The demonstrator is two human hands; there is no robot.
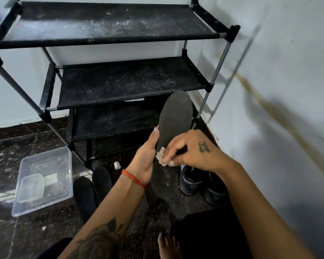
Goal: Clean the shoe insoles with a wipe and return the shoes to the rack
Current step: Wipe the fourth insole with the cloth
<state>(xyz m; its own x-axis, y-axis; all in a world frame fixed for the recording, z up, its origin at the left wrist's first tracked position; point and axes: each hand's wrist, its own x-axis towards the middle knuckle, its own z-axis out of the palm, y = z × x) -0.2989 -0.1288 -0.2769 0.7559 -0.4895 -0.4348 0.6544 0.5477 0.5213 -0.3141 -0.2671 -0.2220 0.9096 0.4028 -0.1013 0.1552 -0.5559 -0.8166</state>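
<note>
A long dark grey insole (173,131) stands nearly upright in front of the rack. My left hand (147,157) grips its left edge near the middle. My right hand (191,148) pinches a small crumpled whitish wipe (160,156) and presses it against the insole's face. White specks dot the insole's lower part. Two dark blue sport shoes (190,181) with white lettering sit on the floor behind my right forearm. A pair of black slip-on shoes (93,189) lies on the floor left of my left forearm. The black shoe rack (120,81) has dusty fabric shelves with no shoes on them.
A clear plastic tub (43,180) holding a smaller clear container sits on the dark speckled floor at the left. A small white cap (117,165) lies by the rack's foot. A stained white wall (279,90) runs close on the right. My bare foot (168,245) shows at the bottom.
</note>
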